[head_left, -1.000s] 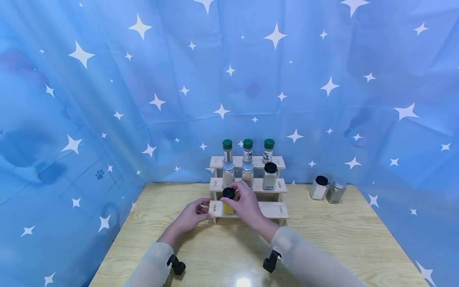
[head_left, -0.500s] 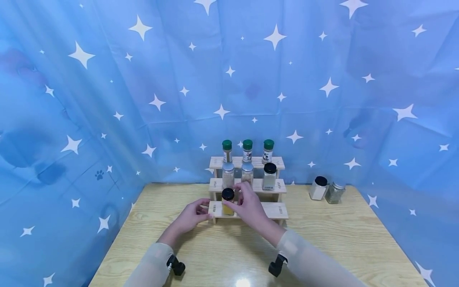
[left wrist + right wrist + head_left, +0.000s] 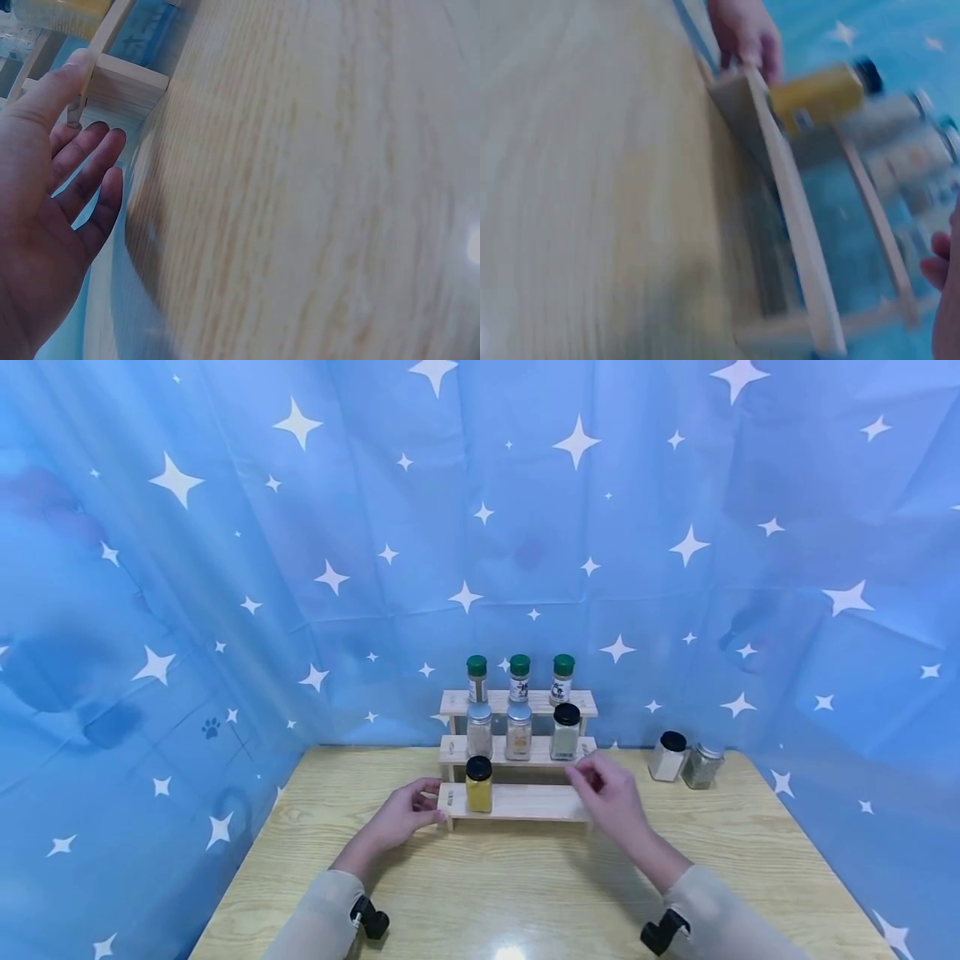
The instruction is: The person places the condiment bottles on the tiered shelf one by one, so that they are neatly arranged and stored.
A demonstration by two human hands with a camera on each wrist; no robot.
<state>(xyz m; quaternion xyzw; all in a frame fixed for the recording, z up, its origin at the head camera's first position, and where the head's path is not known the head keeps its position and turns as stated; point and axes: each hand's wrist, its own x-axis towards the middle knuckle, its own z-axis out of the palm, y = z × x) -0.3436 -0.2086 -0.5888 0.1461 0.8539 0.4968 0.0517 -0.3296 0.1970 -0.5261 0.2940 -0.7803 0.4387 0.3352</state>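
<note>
A three-tier wooden spice rack [image 3: 532, 803] stands at the table's back. My left hand [image 3: 406, 812] holds the left end of its lowest shelf; in the left wrist view the thumb [image 3: 73, 66] lies on the shelf's end, with the other fingers below. A yellow spice jar [image 3: 479, 793] with a black lid stands upright near that end. My right hand [image 3: 613, 795], holding nothing, is over the lowest shelf's right end with loosely bent fingers. On the middle shelf are two silver-lidded jars [image 3: 518, 739] and a black-lidded jar [image 3: 565, 739]; three green-capped bottles [image 3: 519, 681] line the top.
On the table [image 3: 750, 852], right of the rack, stand a black-lidded jar of white contents [image 3: 666, 762] and a silver-lidded jar of greyish-green contents [image 3: 702, 770]. A blue curtain [image 3: 360, 635] with white stars hangs behind the table and along both sides.
My right hand has let go of the yellow spice jar and moved right, away from it. The jar stays on the lowest shelf. My left hand keeps its place at the rack.
</note>
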